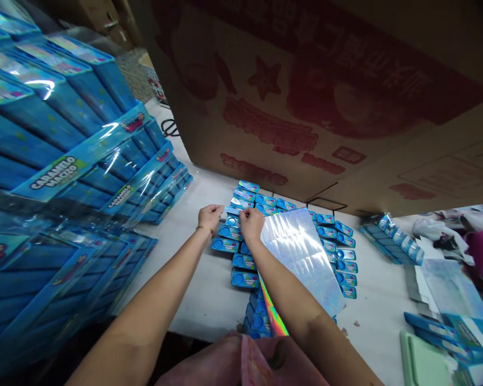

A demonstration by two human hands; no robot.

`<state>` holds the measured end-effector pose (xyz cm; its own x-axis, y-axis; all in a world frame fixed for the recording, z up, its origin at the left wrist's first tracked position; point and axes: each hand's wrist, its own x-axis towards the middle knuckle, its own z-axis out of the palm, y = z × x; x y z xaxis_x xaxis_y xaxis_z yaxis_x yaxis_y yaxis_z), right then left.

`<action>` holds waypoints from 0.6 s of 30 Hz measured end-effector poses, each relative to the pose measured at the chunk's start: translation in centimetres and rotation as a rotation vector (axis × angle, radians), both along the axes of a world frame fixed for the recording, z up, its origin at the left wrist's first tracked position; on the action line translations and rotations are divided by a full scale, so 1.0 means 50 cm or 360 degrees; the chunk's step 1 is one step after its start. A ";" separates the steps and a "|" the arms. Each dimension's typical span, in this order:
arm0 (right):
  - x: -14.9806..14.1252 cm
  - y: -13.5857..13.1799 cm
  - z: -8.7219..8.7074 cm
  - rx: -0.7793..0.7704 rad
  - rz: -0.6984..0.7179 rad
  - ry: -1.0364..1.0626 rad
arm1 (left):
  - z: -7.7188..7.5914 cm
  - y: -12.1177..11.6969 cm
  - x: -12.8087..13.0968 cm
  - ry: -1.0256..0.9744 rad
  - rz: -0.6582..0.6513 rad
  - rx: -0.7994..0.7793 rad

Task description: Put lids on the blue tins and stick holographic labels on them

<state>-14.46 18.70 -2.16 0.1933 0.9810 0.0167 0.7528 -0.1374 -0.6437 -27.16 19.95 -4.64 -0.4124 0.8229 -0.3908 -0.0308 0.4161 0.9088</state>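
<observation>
My left hand and my right hand meet over a spread of small blue packets laid in rows on the white table. Both hands have their fingers pinched together on one packet at the top of the left rows. A thin bracelet circles my left wrist. A shiny holographic sheet lies over the packets just right of my right forearm, hiding several of them.
Tall stacks of wrapped blue display boxes fill the left side. A big printed cardboard box stands behind the packets. More blue packs, loose wrappers and a green tray lie at the right.
</observation>
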 end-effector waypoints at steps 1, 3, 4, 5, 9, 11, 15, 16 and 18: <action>-0.001 0.001 -0.003 0.0017 0.0002 -0.0048 | -0.006 0.005 -0.001 -0.0006 0.0000 -0.0008; -0.003 0.003 -0.007 0.0031 0.0004 -0.0124 | -0.017 0.011 0.000 -0.0025 -0.0004 -0.0007; -0.003 0.004 -0.009 0.0018 0.0014 -0.0170 | -0.023 0.013 0.001 -0.0034 -0.0010 -0.0008; -0.003 0.005 -0.009 -0.0011 0.0026 -0.0225 | -0.028 0.014 0.004 -0.0043 -0.0017 -0.0015; 0.003 0.006 -0.002 -0.0114 0.0086 -0.0470 | -0.047 0.017 0.017 -0.0085 -0.0042 -0.0083; 0.008 0.001 0.005 -0.0081 0.0265 -0.0601 | -0.055 0.016 0.018 -0.0053 -0.0033 -0.0111; 0.026 -0.018 0.014 -0.0008 0.0781 -0.0855 | -0.056 0.004 -0.007 0.0382 -0.0381 0.0017; 0.036 -0.020 0.015 -0.0007 0.0833 -0.0879 | -0.050 0.000 -0.014 0.0539 -0.0503 0.0067; 0.070 -0.021 0.017 -0.0010 0.0801 -0.0849 | -0.028 -0.010 -0.019 0.0827 -0.0616 0.0150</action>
<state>-10.95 17.66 -1.29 -0.3136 0.9493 -0.0230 0.9365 0.3053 -0.1723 -28.12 19.46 -6.05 -0.1951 0.9708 -0.1394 0.5583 0.2267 0.7980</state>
